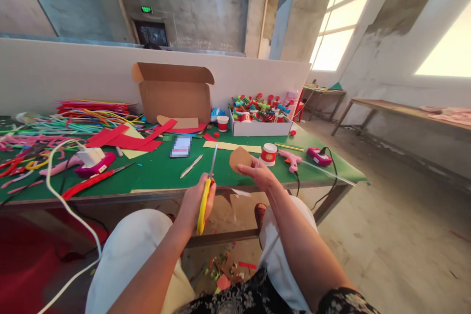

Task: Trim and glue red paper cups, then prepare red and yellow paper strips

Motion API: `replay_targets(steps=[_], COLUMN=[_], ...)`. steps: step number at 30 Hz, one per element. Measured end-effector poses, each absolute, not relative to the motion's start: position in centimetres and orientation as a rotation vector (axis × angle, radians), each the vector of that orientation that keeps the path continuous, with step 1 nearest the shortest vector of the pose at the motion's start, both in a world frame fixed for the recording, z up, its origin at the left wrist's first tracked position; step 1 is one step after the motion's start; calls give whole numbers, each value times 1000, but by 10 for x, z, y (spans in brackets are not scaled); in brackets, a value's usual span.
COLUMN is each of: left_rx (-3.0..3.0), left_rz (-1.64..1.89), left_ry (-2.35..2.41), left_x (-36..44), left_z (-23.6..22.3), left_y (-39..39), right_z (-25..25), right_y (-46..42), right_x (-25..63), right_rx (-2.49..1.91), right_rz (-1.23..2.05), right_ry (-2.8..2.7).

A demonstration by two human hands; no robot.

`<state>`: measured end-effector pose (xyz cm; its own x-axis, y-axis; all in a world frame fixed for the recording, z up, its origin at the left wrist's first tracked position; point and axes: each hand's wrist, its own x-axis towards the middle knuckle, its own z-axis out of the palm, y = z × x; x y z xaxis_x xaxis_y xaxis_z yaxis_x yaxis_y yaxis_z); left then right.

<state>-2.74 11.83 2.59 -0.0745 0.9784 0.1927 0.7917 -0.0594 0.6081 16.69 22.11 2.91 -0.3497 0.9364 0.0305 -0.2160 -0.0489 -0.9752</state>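
My left hand [194, 204] is closed around the yellow handles of a pair of scissors [207, 190], whose blades point up and away over the table edge. My right hand [257, 171] pinches a rounded brown cardboard piece [240, 159], held just right of the blades. A small paper scrap [240, 192] hangs below between my hands. Both hands hover at the front edge of the green table [162, 172], above my knees.
On the table lie red felt sheets [127, 140], pipe cleaners [84, 113], an open cardboard box [174, 91], a white box of colourful parts [259, 117], a red-and-white cup [269, 154], a pink glue gun [290, 159], a pen [191, 166]. Scraps litter the floor.
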Motion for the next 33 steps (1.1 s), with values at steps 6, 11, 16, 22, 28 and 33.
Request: replay_targets(steps=[6, 11, 16, 22, 28, 33], left_rx=[2103, 2179, 2228, 2220, 2211, 2195], left_rz=[409, 279, 236, 249, 261, 274], left_ry=[2085, 2058, 2076, 2080, 2079, 2082], left_x=[-30, -21, -16, -13, -12, -10], left_z=[33, 25, 25, 31, 32, 35], left_y=[120, 116, 113, 111, 111, 110], right_z=[31, 29, 27, 27, 23, 14], right_y=[218, 215, 212, 210, 212, 216], right_x=[160, 152, 147, 146, 149, 147], right_rx=[-794, -789, -784, -756, -782, -794], right_rz=[1535, 1528, 1585, 1655, 1703, 1688], right_ry=[-1171, -1114, -1099, -1141, -1199, -1167])
